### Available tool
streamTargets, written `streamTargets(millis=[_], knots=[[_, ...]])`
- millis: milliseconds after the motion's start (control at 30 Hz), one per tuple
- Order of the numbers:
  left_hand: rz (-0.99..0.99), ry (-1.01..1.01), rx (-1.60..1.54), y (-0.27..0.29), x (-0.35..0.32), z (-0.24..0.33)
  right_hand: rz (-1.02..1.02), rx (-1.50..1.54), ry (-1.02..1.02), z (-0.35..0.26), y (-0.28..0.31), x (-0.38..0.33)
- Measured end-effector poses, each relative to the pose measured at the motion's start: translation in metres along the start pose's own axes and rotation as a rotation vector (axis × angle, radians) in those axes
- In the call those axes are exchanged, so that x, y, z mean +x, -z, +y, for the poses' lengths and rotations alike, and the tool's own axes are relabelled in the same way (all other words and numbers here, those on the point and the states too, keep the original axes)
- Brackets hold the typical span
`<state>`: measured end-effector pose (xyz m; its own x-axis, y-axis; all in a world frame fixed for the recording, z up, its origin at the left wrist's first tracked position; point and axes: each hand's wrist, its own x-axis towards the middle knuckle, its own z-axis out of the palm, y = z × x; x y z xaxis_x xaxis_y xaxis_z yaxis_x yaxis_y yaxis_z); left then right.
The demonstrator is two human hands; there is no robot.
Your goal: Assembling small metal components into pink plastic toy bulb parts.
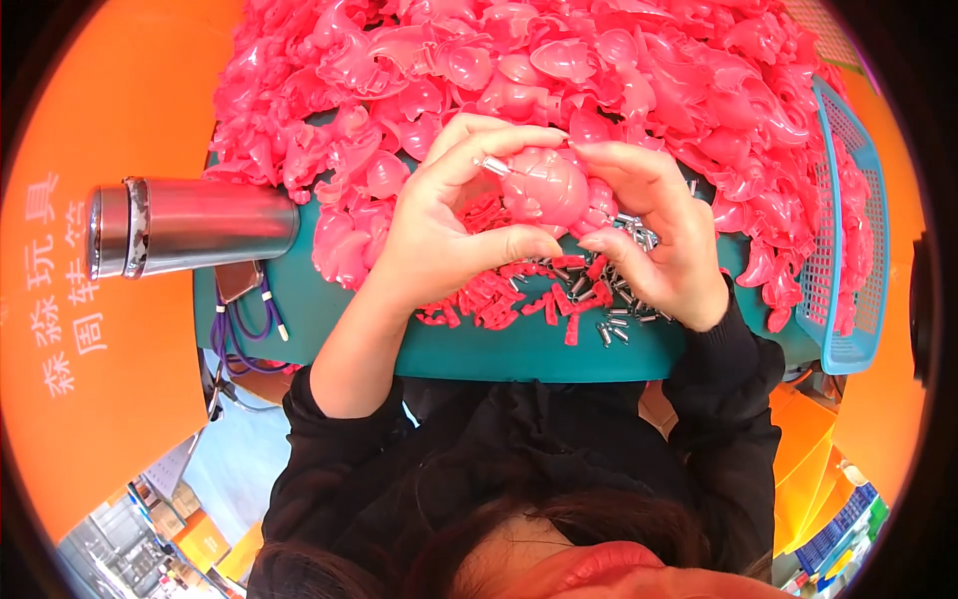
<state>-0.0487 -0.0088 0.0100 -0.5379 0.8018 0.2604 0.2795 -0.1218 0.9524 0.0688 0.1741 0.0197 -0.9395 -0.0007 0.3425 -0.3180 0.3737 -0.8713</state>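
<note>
My left hand (444,205) and my right hand (667,235) are raised over the green tabletop, both closed round a shiny pink plastic toy figure (547,190) with a rounded body. The left fingers curl over its top with the thumb below; the right fingers and thumb grip its other side. A small silver metal cylinder (491,165) shows between my left fingers and the figure; whether it is fixed in it I cannot tell. Beneath my hands lie several loose metal cylinders (621,290) and small red plastic pieces (489,299).
A large heap of pink plastic parts (399,60) covers the far side of the green table (439,361). To the left lies a metal flask (210,225) beside a purple cord (239,329). A blue mesh basket (848,344) tilts at the right edge, near orange panels (130,120).
</note>
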Motion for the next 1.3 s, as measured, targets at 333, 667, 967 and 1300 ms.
streamTargets(millis=[333,667,967,1300], knots=[[0.118,0.021,-0.491,-0.023,-0.005,-0.008,0.197,0.036,-0.015,0.006,-0.007,-0.006],[0.135,-0.069,-0.385,-0.023,-0.006,-0.012,0.217,0.055,-0.024,-0.002,-0.007,0.000],[-0.030,-0.002,-0.106,-0.009,0.000,-0.010,0.093,-0.388,0.165,0.001,0.007,-0.008],[0.029,-0.107,0.096,-0.012,-0.002,-0.013,0.156,-0.056,0.122,0.012,0.003,-0.006]])
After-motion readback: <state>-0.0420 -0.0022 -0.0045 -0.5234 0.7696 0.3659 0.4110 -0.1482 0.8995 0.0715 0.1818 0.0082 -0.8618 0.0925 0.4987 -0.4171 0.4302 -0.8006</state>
